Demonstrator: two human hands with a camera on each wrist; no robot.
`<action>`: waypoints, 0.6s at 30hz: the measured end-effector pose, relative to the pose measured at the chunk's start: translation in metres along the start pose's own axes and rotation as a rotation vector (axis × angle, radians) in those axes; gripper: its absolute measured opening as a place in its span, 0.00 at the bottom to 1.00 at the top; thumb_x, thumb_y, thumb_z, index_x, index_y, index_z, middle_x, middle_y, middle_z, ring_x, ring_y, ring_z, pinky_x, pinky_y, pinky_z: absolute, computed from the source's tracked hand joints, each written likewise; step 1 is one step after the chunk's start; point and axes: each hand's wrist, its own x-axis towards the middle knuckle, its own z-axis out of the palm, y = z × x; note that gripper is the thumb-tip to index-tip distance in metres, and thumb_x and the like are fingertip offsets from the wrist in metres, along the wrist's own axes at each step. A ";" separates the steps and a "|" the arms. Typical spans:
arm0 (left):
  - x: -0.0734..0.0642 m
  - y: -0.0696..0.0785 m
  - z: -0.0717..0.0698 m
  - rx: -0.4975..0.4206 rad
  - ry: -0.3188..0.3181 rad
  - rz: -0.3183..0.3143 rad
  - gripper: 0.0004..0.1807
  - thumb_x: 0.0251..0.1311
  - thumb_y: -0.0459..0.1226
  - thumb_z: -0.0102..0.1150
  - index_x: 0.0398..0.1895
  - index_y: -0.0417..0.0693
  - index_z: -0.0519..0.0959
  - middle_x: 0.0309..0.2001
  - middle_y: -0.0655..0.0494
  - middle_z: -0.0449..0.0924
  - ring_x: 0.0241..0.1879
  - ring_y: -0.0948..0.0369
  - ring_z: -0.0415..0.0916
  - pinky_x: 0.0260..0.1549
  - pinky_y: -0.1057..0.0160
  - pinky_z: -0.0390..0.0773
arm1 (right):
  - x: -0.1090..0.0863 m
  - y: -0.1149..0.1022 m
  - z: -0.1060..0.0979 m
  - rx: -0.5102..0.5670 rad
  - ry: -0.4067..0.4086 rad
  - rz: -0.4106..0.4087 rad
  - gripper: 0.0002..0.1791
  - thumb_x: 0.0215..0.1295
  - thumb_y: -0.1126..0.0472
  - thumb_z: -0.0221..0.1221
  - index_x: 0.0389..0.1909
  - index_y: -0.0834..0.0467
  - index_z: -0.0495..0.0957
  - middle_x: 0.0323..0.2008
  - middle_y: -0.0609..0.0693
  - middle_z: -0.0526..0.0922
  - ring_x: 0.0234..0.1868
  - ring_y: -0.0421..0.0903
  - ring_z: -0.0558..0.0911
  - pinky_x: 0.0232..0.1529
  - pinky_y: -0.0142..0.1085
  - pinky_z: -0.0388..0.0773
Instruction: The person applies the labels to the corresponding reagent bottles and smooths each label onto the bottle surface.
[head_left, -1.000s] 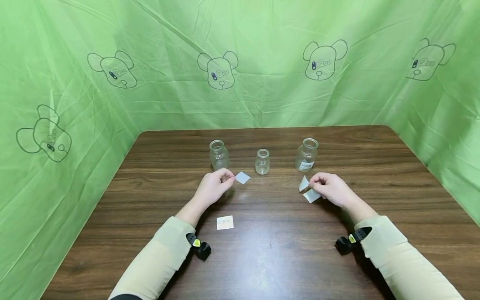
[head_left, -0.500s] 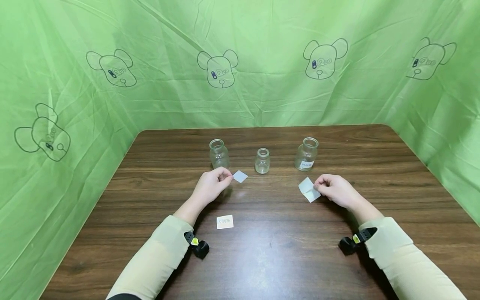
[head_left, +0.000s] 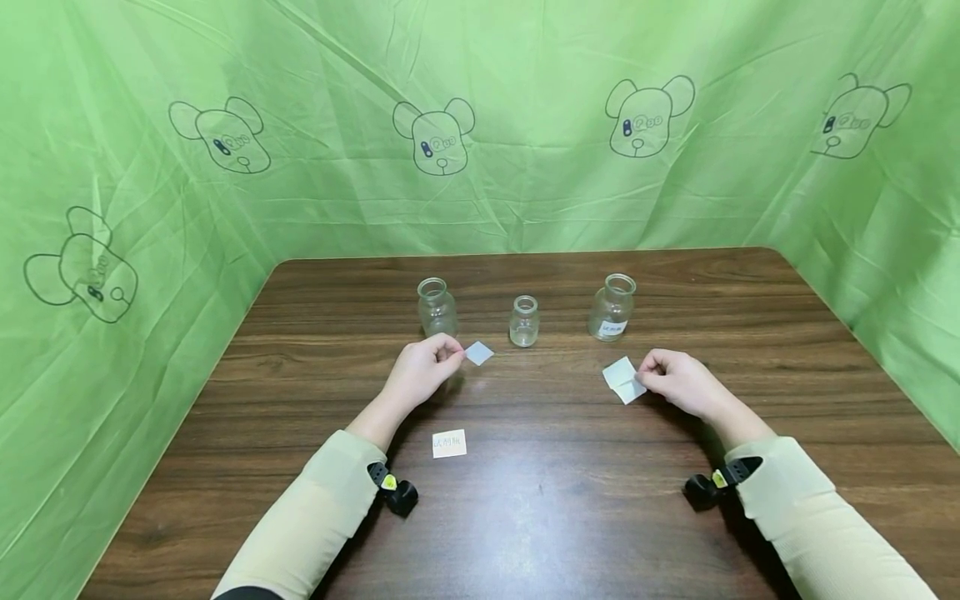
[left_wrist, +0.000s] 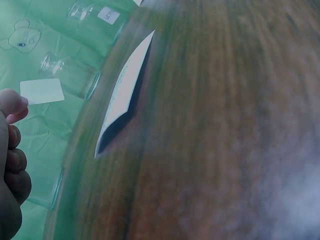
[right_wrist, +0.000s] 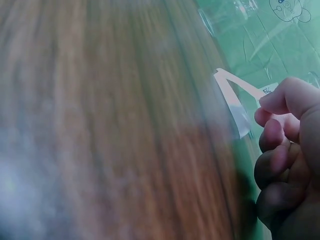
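Observation:
My left hand (head_left: 422, 371) pinches a small blank white label (head_left: 480, 353) by one corner, in front of the left glass bottle (head_left: 437, 308). In the left wrist view the label (left_wrist: 42, 91) stands out flat beyond the thumb tip. Between the thumb and finger of my right hand (head_left: 681, 382) is a creased white paper (head_left: 621, 377). The right wrist view shows this paper (right_wrist: 231, 100) bent into a sharp V. Lower on the table lies another label (head_left: 449, 443) with handwriting; its edges curl up in the left wrist view.
A small glass bottle (head_left: 524, 323) stands at the middle back. To its right is a larger glass bottle (head_left: 612, 310) bearing a written label. All stand on a brown wooden table (head_left: 540, 500), with green printed curtain (head_left: 517, 208) around its back and sides.
My right hand has drawn slightly right and toward me, and the paper in it has gone from sharply folded to flatter. My left hand and its label have shifted slightly left.

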 end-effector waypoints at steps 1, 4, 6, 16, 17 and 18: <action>0.000 0.000 0.000 0.000 0.001 -0.001 0.01 0.58 0.38 0.60 0.31 0.51 0.80 0.18 0.63 0.67 0.19 0.64 0.64 0.20 0.64 0.65 | 0.000 0.001 0.000 0.003 -0.001 0.000 0.04 0.57 0.64 0.58 0.26 0.59 0.74 0.19 0.45 0.70 0.18 0.39 0.68 0.19 0.32 0.65; 0.000 0.000 -0.001 -0.002 0.004 0.000 0.01 0.58 0.37 0.60 0.31 0.51 0.80 0.17 0.63 0.67 0.19 0.64 0.64 0.20 0.64 0.65 | 0.001 0.002 -0.001 0.032 -0.011 0.017 0.04 0.58 0.64 0.58 0.29 0.60 0.73 0.20 0.47 0.71 0.18 0.39 0.68 0.18 0.31 0.65; 0.001 0.000 -0.001 -0.004 0.004 0.000 0.01 0.57 0.37 0.60 0.30 0.51 0.80 0.18 0.63 0.67 0.19 0.64 0.64 0.19 0.64 0.65 | 0.001 0.002 -0.002 0.059 -0.023 0.038 0.05 0.59 0.63 0.58 0.31 0.60 0.72 0.21 0.48 0.71 0.17 0.39 0.67 0.17 0.31 0.65; 0.004 0.000 0.000 0.005 -0.005 0.001 0.02 0.58 0.39 0.58 0.31 0.52 0.79 0.17 0.63 0.67 0.18 0.64 0.64 0.19 0.63 0.66 | 0.006 -0.006 -0.008 0.049 -0.020 0.059 0.08 0.64 0.59 0.56 0.36 0.60 0.72 0.20 0.50 0.70 0.16 0.42 0.69 0.18 0.35 0.69; 0.005 0.001 0.000 0.006 -0.004 0.001 0.02 0.58 0.39 0.58 0.31 0.52 0.79 0.17 0.63 0.67 0.18 0.64 0.64 0.19 0.63 0.65 | 0.007 -0.007 -0.008 0.042 -0.018 0.056 0.07 0.64 0.59 0.56 0.36 0.60 0.73 0.20 0.50 0.71 0.16 0.42 0.69 0.18 0.35 0.69; 0.006 0.002 0.000 0.007 -0.001 0.002 0.02 0.58 0.39 0.58 0.31 0.52 0.79 0.17 0.63 0.67 0.18 0.64 0.64 0.19 0.64 0.65 | 0.008 -0.008 -0.008 0.039 -0.015 0.049 0.07 0.65 0.59 0.55 0.36 0.60 0.73 0.20 0.49 0.71 0.16 0.42 0.69 0.18 0.35 0.69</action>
